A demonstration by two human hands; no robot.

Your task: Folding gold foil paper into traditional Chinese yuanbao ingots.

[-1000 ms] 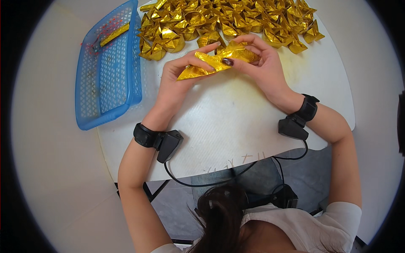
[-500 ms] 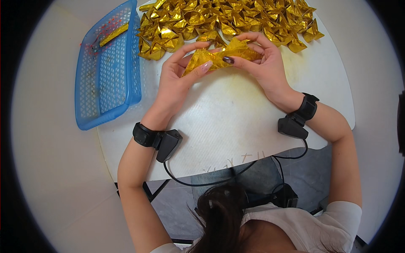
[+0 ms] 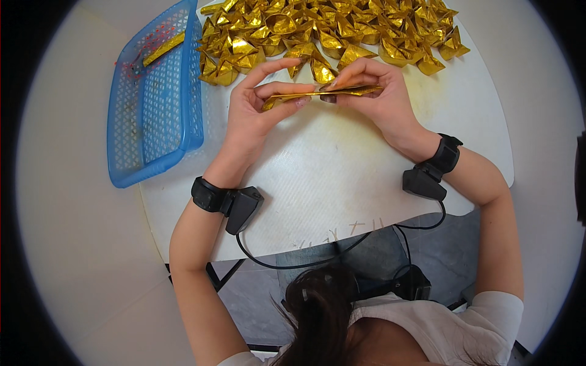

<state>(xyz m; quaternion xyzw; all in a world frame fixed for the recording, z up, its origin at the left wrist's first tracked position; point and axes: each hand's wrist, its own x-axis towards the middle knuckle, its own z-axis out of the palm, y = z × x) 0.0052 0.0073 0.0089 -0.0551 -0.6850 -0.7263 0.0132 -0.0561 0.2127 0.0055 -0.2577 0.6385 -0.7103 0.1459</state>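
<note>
Between my two hands is a piece of folded gold foil paper (image 3: 281, 96), seen nearly edge-on as a thin strip above the table. My left hand (image 3: 256, 107) pinches its left end between thumb and fingers, with the index finger raised off it. At the right end, my right hand (image 3: 379, 91) grips the paper with the thumb on the near side and fingers on the far side. Just beyond the hands lies a big pile of folded gold paper ingots (image 3: 281, 25); a few sit close to my fingertips.
A blue plastic basket (image 3: 186, 116) stands at the left of the white table (image 3: 317, 177), holding a gold strip (image 3: 165, 49) and some small red bits. Black wrist devices are strapped to both forearms, and a black cable (image 3: 293, 267) runs between them near the table's front edge.
The gold paper has turned from showing its broad, opened face to lying flat and nearly edge-on. My left index finger has lifted away, and the right fingers have come closer to the thumb.
</note>
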